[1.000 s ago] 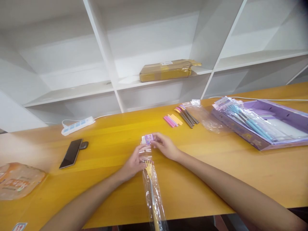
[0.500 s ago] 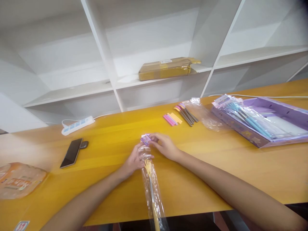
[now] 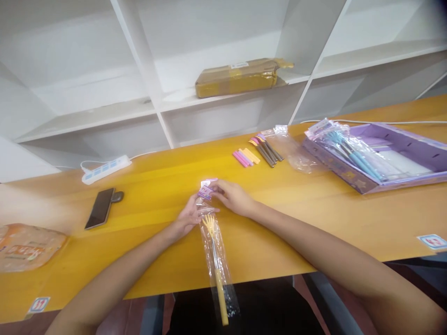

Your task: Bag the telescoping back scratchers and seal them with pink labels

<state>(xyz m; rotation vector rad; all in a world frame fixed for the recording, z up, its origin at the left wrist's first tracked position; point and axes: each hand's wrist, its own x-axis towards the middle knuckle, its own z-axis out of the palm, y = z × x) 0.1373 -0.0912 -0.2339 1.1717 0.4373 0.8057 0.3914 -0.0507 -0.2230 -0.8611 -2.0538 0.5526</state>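
A yellow back scratcher (image 3: pixel 219 284) with a hand-shaped head lies inside a clear plastic bag (image 3: pixel 226 260), its handle end reaching past the table's front edge. At the bag's top is a purple printed card (image 3: pixel 205 192). My left hand (image 3: pixel 188 217) grips the bag's left edge just below the card, fingers partly hidden by the plastic. From the right, my right hand (image 3: pixel 233 197) pinches the purple card between thumb and fingers.
Several pink and yellow sticks (image 3: pixel 246 157) and dark-handled back scratchers (image 3: pixel 268 152) lie behind my hands. A purple box (image 3: pixel 384 186) holds bagged blue scratchers (image 3: pixel 363 160). On the left are a phone (image 3: pixel 100 208), a power strip (image 3: pixel 106 169) and an orange package (image 3: pixel 30 246).
The view has tilted down, so everything sits higher and more of the table's front edge shows. Both hands stay at the bag's top with only slight finger movement.
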